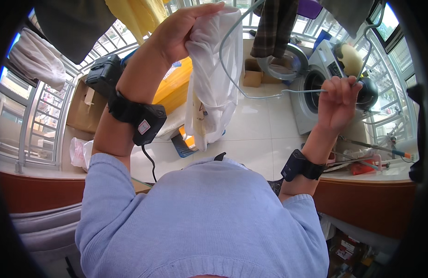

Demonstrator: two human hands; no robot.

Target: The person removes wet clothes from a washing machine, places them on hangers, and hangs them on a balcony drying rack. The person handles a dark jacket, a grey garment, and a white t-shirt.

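My left hand (pixel 174 33) is raised at the top of the head view and grips a white garment (pixel 214 76) by its upper end. The thin cloth hangs down in folds, with a small print near its lower part. My right hand (pixel 341 100) has its fingers closed around a pale blue wire clothes hanger (pixel 269 97). One bent side of the hanger passes in front of the white garment. Whether the wire runs inside the cloth anywhere is not clear. The hanger's upper part leaves the view at the top.
An open front-loading washing machine (pixel 308 100) stands at the right, a helmet (pixel 349 57) on top. Dark plaid clothing (pixel 275 31) and a yellow cloth (pixel 139 17) hang overhead. At left are a black case (pixel 104 74) and a cardboard box (pixel 83 107). Poles (pixel 374 149) lie at right.
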